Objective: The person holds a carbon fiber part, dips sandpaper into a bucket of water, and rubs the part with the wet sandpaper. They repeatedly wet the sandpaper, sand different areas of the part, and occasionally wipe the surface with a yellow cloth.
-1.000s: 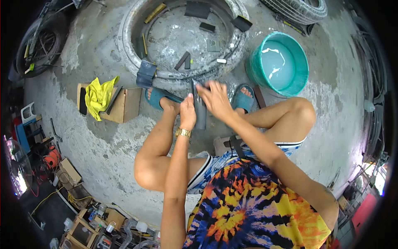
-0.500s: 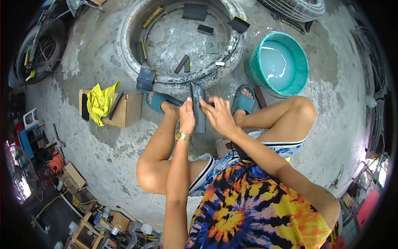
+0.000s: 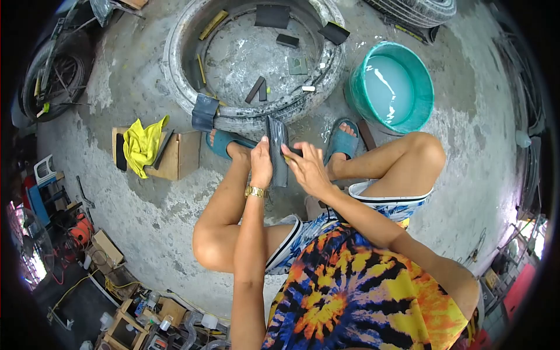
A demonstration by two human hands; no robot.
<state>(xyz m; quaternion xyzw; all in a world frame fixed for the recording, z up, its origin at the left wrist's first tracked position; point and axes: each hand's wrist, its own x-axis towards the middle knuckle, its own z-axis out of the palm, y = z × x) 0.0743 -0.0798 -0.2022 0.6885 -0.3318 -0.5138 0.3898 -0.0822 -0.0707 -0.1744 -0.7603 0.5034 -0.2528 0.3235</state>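
Note:
A long dark grey piece (image 3: 279, 131), curved and shiny with wet along its upper face, is held over the floor between my legs. My left hand (image 3: 262, 163) grips its left edge, thumb laid along the side. From the right, my right hand (image 3: 309, 169) reaches to its right edge with fingers bent, pinching a small dark block with a yellowish edge (image 3: 287, 155) against the surface. Most of that block is hidden by the fingers. Beyond the held piece lies a large tyre (image 3: 175, 70), with a similar curved dark piece (image 3: 204, 112) leaning on its near rim.
A green tub (image 3: 433, 93) of cloudy water stands at the right. Left of my foot, a wooden box (image 3: 188, 153) carries a yellow cloth (image 3: 143, 146). Dark strips and a small block (image 3: 287, 41) lie inside the tyre. Tools and cables crowd the lower left.
My right hand has shifted slightly along the dark piece, its fingers now more bent and less blurred. The left hand keeps its grip. The water's reflections in the tub have changed.

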